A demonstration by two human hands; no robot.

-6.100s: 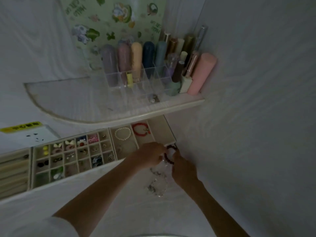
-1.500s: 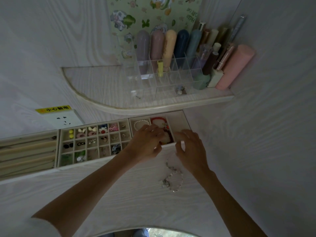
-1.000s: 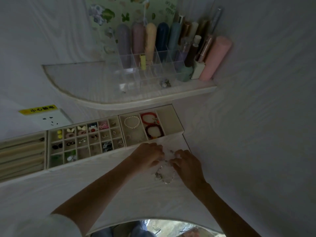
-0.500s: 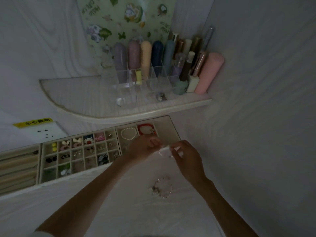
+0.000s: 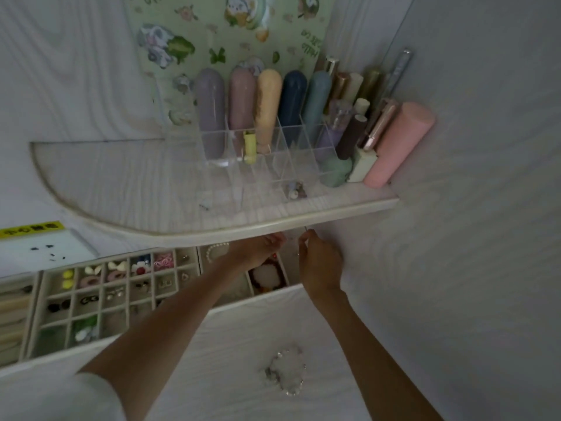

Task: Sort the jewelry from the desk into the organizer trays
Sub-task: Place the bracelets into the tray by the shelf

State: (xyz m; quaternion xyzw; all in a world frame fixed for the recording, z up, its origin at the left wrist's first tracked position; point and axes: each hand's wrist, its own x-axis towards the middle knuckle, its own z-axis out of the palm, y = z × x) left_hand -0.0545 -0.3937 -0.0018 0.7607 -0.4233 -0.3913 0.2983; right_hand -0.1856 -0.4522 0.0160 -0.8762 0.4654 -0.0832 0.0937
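My left hand (image 5: pixel 258 250) and my right hand (image 5: pixel 319 262) hover over the far end of the bracelet tray (image 5: pixel 243 302), just under the shelf edge. Both pinch a thin pale piece of jewelry (image 5: pixel 292 237), barely visible between their fingertips. Below them in the tray lie a dark red bracelet (image 5: pixel 263 289) and a pearl bracelet (image 5: pixel 216 250), partly hidden by my left wrist. A clear crystal bracelet (image 5: pixel 287 372) lies on the white desk near me. The grid tray (image 5: pixel 39 299) to the left holds several small earrings and charms.
A curved white shelf (image 5: pixel 273 227) overhangs the trays' back. It carries a clear acrylic organizer (image 5: pixel 273 165) with several pastel tubes and a pink cylinder (image 5: pixel 397 141). A wall socket (image 5: pixel 45 247) sits at the left. A slotted ring tray (image 5: pixel 12 311) is at the far left.
Both hands left the dark red bracelet in the tray, went to the desk, lifted one pale piece from the crystal jewelry and carried it up over the tray's far end.
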